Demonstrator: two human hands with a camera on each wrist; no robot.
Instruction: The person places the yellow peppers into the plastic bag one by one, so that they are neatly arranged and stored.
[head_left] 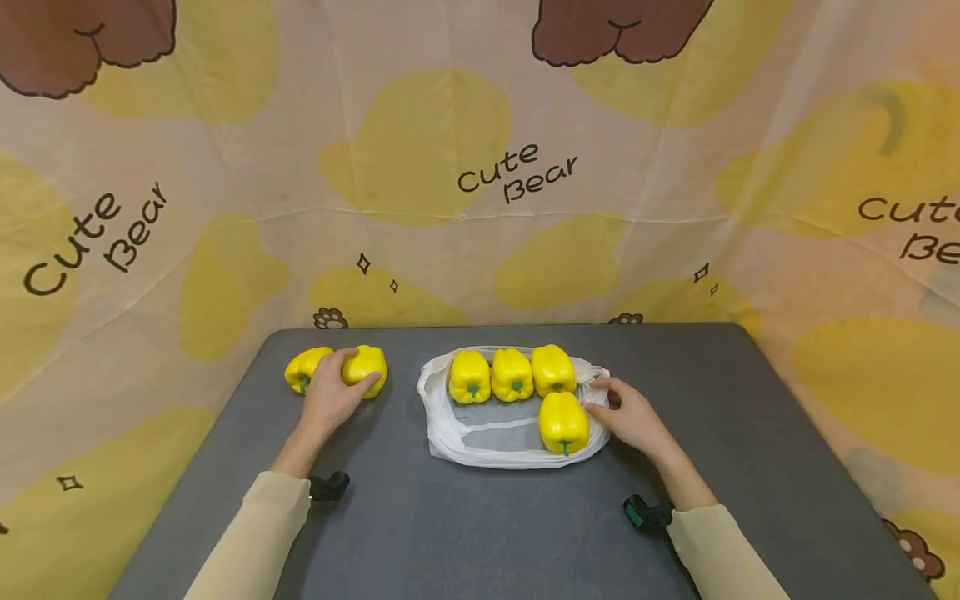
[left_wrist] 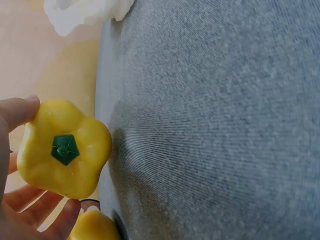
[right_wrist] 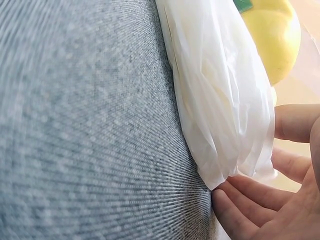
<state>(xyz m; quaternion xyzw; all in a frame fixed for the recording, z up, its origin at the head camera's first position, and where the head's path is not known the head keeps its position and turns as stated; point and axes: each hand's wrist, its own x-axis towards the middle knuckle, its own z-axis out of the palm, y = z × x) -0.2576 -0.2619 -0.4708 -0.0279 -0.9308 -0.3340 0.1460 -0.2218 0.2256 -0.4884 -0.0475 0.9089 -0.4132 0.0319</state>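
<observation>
My left hand [head_left: 332,392] grips a yellow bell pepper [head_left: 367,370] at the table's left, thumb on one side and fingers on the other. In the left wrist view that bell pepper [left_wrist: 65,150] shows its green stem end. Another yellow bell pepper [head_left: 306,369] lies just left of this hand, partly covered by it. At the middle, a white plastic bag [head_left: 480,458] stands open with its rim rolled. Inside are three bell peppers [head_left: 512,374] in a back row and one bell pepper [head_left: 564,422] at the front right. My right hand [head_left: 633,417] holds the bag's right edge.
The grey table [head_left: 480,533] ends at a back edge against a patterned cloth [head_left: 420,167]. A dark camera sits at each wrist, the left camera [head_left: 328,486] and the right camera [head_left: 647,514], close above the tabletop.
</observation>
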